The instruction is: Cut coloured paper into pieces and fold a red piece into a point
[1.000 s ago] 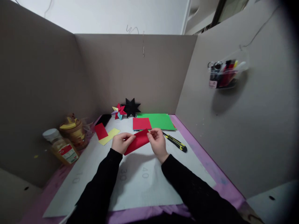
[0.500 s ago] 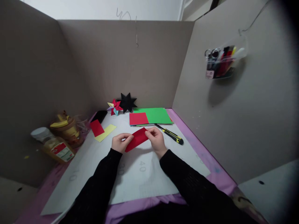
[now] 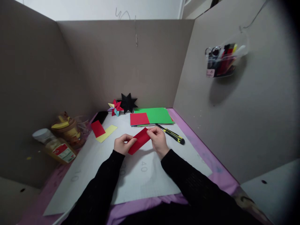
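Note:
Between my two hands a red paper rectangle [image 3: 140, 141] is held tilted above the white mat. My left hand [image 3: 123, 143] pinches its left end, thumb on top. The right end is pinched by my right hand [image 3: 158, 140], with the fingers behind the paper mostly hidden. A black-and-yellow utility knife [image 3: 173, 135] lies just right of my right hand. Behind my hands, a red paper square [image 3: 139, 118] rests on a stack topped with green paper [image 3: 161, 115]. Left of my left hand, another red paper piece [image 3: 97, 128] overlaps a yellow paper strip [image 3: 107, 133].
A multicoloured folded paper star [image 3: 115, 107] and a black star [image 3: 127, 102] stand near the back wall. A black phone-like object [image 3: 100, 117], a brown cup [image 3: 65, 126] and a white-capped bottle [image 3: 58, 148] line the left side. A clear tool holder [image 3: 222, 61] hangs on the right wall.
Both hands have shifted slightly right with the red paper, and it is tilted a little more steeply. The other things lie as before; the view has moved slightly.

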`<state>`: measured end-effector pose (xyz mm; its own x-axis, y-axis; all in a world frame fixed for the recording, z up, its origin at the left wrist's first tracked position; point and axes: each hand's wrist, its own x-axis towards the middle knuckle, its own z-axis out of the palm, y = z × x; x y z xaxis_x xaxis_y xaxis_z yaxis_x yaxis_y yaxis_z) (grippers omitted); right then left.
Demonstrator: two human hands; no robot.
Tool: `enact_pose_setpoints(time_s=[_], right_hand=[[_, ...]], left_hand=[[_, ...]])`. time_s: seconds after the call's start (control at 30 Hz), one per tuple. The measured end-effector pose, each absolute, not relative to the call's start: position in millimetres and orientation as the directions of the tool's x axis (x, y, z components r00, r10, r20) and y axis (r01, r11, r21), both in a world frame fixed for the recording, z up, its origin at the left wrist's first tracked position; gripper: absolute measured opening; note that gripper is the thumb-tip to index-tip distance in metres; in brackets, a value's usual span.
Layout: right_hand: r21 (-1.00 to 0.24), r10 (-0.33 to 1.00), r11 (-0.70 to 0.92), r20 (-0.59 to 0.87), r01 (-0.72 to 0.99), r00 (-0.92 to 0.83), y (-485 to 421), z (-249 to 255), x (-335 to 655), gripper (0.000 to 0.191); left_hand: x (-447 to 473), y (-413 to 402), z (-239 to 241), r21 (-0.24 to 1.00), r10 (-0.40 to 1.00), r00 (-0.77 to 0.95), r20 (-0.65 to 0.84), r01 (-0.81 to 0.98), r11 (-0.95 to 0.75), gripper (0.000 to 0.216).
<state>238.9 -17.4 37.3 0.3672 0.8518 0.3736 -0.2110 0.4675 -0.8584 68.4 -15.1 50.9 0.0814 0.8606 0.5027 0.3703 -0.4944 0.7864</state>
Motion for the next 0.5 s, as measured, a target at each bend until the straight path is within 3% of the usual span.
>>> enact_pose_setpoints(time_s=[0.2, 0.5], right_hand=[[-0.839, 0.844, 0.490, 0.388, -0.238, 0.369, -17.1, 37.4, 239.6, 0.018], [-0.862, 0.843, 0.473, 0.383, -0.182, 0.378, -16.6, 36.0, 240.5, 0.019]], left_hand=[[68.6, -13.2, 44.2, 0.771, 0.859, 0.076, 0.507, 0.406, -0.491, 0.017], [65.7, -9.8, 37.0, 0.609, 0.772, 0.183, 0.609, 0.516, -0.603, 0.018]])
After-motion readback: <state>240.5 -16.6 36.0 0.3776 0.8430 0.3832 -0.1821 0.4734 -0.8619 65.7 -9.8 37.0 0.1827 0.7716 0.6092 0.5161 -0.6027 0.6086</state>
